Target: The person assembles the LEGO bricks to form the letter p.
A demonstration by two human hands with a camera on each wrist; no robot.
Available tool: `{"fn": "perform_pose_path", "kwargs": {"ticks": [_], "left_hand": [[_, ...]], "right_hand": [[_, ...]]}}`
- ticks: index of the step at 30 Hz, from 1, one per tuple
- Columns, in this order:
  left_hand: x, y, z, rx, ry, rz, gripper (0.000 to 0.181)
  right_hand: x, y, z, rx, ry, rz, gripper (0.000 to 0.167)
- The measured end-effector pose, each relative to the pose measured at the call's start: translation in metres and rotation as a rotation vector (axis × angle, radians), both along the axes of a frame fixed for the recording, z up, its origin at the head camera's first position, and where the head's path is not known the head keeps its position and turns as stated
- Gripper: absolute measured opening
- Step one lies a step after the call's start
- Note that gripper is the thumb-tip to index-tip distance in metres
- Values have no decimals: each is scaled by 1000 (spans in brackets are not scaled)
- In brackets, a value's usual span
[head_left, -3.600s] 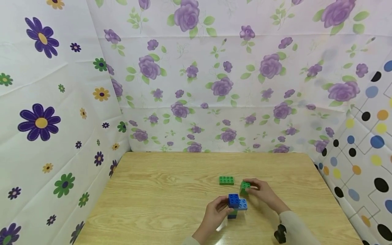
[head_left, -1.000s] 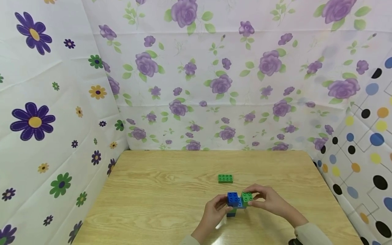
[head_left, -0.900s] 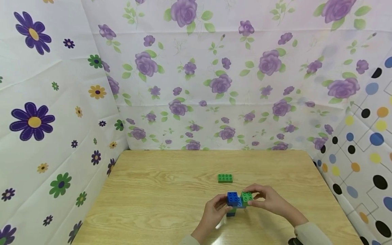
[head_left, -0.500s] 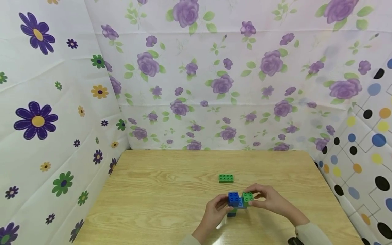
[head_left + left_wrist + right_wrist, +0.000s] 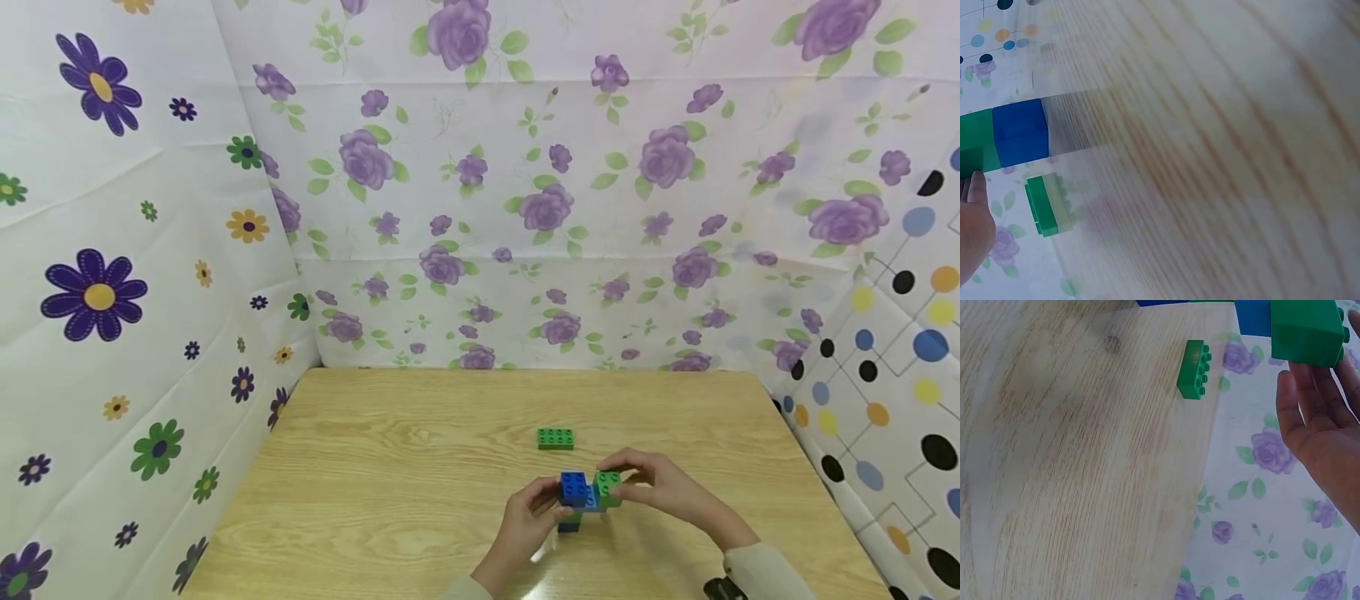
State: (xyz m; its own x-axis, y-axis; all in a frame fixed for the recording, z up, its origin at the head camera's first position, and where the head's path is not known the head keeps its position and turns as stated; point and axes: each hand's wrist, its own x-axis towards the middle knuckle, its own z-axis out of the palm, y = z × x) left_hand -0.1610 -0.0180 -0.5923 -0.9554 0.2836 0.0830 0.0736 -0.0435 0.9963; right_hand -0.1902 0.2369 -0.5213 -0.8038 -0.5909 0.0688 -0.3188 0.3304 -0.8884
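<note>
A small tower of toy building bricks stands near the front of the table. Its top shows a dark blue brick [image 5: 573, 488] and a light blue brick [image 5: 591, 498] reaching out to the right. Below are a green brick [image 5: 977, 140] and a blue brick [image 5: 1021, 132] at the bottom. My left hand [image 5: 521, 523] grips the tower from the left, near the dark blue brick. With thumb and fingers, my right hand [image 5: 667, 490] pinches a square green brick [image 5: 607, 487] at the right end of the light blue brick. Whether its studs are fully pressed together is hidden.
A longer green brick [image 5: 556, 439] lies alone on the wooden table [image 5: 390, 475], behind the tower. Flowered cloth [image 5: 480, 200] hangs behind the table, with patterned cloths on both sides. A black object [image 5: 723, 588] sits at the right sleeve.
Since the oldest frame, my right hand has brought the square green brick forward onto the light blue brick's right end. Over the last second the hands and bricks have hardly moved; the view shifts slightly.
</note>
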Motion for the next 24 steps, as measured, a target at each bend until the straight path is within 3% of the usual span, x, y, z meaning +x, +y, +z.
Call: {"fn": "perform_pose_path", "kwargs": {"ticks": [6, 13, 24], "left_hand": [[0, 0, 0, 11, 22, 0, 35], [-1, 0, -1, 6, 13, 6, 35], [-1, 0, -1, 9, 8, -7, 37]], "right_hand": [[-11, 3, -2, -72, -71, -95, 29], [-28, 1, -9, -120, -115, -175, 39], [-61, -11, -45, -153, -105, -243, 50]]}}
